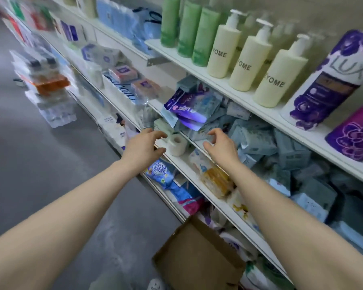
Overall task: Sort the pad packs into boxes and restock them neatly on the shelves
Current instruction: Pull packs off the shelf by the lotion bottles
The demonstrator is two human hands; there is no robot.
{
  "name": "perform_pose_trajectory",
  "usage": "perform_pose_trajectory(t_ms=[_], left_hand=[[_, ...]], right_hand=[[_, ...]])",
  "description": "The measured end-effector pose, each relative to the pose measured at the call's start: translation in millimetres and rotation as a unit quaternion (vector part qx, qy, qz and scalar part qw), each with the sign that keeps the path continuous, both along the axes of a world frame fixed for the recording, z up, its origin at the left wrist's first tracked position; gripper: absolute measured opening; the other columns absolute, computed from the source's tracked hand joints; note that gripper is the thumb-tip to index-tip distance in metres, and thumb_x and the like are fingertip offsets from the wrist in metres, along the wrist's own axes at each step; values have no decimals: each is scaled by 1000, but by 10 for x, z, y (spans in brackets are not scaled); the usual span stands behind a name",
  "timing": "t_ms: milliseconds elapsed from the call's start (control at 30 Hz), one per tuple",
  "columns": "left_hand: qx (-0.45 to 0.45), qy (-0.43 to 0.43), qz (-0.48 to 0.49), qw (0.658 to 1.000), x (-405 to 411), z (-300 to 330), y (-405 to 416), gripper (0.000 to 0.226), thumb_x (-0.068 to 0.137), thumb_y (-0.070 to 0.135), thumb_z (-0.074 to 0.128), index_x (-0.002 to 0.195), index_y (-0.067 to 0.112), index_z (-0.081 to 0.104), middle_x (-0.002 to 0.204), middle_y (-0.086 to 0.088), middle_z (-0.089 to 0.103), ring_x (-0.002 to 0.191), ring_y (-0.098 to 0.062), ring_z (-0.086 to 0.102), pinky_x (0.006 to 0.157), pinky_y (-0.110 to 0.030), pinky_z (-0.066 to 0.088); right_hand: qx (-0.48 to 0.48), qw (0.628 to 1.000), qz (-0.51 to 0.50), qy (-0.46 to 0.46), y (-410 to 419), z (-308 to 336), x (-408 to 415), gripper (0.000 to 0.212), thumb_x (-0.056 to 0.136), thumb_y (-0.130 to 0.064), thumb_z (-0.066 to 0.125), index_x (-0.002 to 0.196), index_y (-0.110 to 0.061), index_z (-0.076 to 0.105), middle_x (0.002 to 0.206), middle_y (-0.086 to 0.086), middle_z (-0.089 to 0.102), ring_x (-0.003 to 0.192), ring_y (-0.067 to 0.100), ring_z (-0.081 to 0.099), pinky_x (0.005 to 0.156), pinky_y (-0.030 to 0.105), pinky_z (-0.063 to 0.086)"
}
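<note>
**Reaching for the purple pack**

Both hands are empty, fingers loosely curled and apart. The left hand (144,146) hangs by a small white roll (177,144). The right hand (220,146) is just below the purple pad pack (189,107). That pack lies on the middle shelf (199,147), on top of a messy heap of blue-grey packs (258,141) (lots of them). It is tilted, its long side running left to right, the right end higher. I think it is best to grab it by both short ends, then lower it flat into the cardboard box (195,256) on the floor.

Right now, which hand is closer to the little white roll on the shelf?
Left. The left hand hovers just beside the white roll, fingers nearly touching it. The right hand is farther, on the roll's other side, reaching toward the pad packs.
</note>
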State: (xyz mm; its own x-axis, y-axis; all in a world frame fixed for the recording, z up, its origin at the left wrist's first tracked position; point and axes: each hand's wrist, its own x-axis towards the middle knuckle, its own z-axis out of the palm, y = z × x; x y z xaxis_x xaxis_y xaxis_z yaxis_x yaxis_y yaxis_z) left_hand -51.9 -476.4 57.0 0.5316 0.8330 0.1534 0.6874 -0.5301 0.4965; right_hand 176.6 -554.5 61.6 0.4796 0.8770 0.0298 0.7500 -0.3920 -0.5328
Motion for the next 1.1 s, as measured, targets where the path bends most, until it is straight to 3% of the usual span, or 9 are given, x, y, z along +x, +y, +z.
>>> perform_pose_trajectory(t_ms=[267,433,567,667,767,933,1100], left_hand=[[12,-1,-89,996,474,-128,1173,51,86,35,69,132,19,58,132,-6,55,119,-26,53,96,-36,41],[0,24,-143,989,689,-325,1930,58,84,31,72,138,21,53,141,-9,47,126,-30,48,102,-39,39],[-17,34,-163,986,887,-445,2396,63,86,30,70,144,22,46,150,-13,37,135,-30,39,107,-36,33],[-68,39,-180,981,1045,-535,2593,69,87,31,69,148,20,39,151,-16,35,134,-30,41,106,-34,35],[-69,27,-203,976,1117,-597,2662,68,86,26,71,146,18,41,138,-13,51,122,-31,52,97,-35,40],[-73,-19,-251,965,1168,-604,2645,62,82,16,73,140,18,51,124,-12,64,111,-30,61,93,-34,44],[-39,-32,-283,958,1275,-574,2621,72,78,16,76,143,14,46,139,-13,49,124,-30,50,101,-37,40]], right_hand=[[-12,988,-145,44,936,-154,277,49,97,-41,54,138,-15,45,131,13,57,120,32,54,91,36,42],[-29,962,-260,82,1470,-234,311,52,98,-44,50,125,0,54,128,24,59,119,38,55,94,39,44],[-53,942,-317,100,1801,-274,326,58,98,-49,48,125,2,58,129,24,60,120,38,56,96,39,45],[-67,929,-348,108,1954,-335,319,59,97,-51,49,126,0,59,128,23,61,120,37,57,96,37,45],[-66,922,-365,111,2034,-365,279,58,95,-51,52,123,0,62,126,22,63,118,37,58,93,35,45],[-28,903,-406,138,2037,-272,239,44,93,-35,61,121,-1,63,126,21,63,116,35,59,94,36,48],[62,850,-503,144,1751,-91,219,34,97,-23,53,123,-3,56,127,20,61,117,36,58,89,33,45]])
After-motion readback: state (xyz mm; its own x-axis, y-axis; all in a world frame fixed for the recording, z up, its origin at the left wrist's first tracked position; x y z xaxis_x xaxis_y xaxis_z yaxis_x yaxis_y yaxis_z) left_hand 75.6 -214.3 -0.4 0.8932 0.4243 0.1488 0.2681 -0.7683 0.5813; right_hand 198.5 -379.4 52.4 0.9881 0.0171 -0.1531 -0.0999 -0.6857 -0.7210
